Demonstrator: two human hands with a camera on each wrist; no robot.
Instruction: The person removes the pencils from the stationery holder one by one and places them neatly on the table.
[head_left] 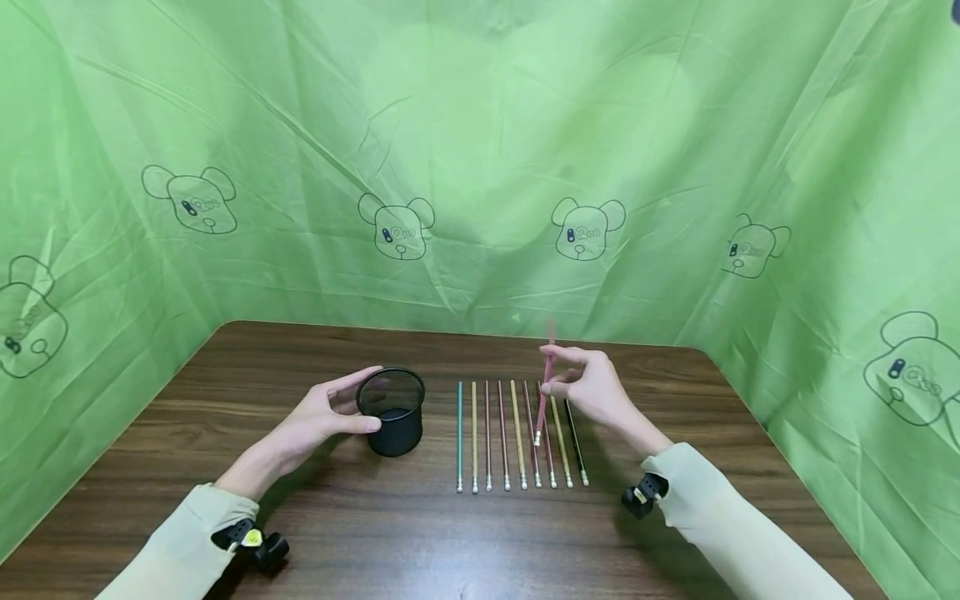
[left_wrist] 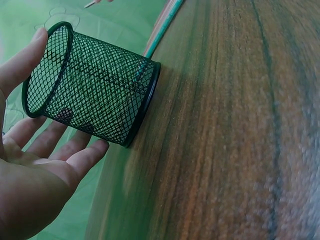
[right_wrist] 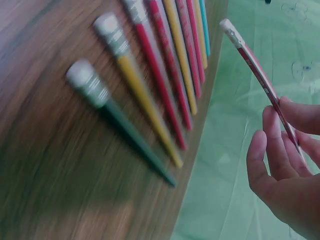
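Observation:
Left of the pencils, my left hand point(head_left: 318, 421) holds a black mesh pencil cup point(head_left: 396, 435), thumb on the near side of its rim and fingers around the far side. The mesh cup point(left_wrist: 100, 82) shows no pencils inside in the left wrist view; its base is at or close to the tabletop. Between thumb and fingertips my right hand point(head_left: 596, 390) pinches a red pencil point(right_wrist: 257, 70), raised over the row with its white eraser end pointing down toward me. Beneath lie several pencils side by side, from a teal pencil point(head_left: 460, 433) to a dark pencil point(head_left: 577, 446).
The brown wood-grain table point(head_left: 420, 533) carries the row, eraser ends toward me. A green curtain point(head_left: 480, 125) with printed bear heads rises along the back and sides. Yellow pencils point(head_left: 475, 442) and dark red pencils point(head_left: 503, 442) make up the row's middle.

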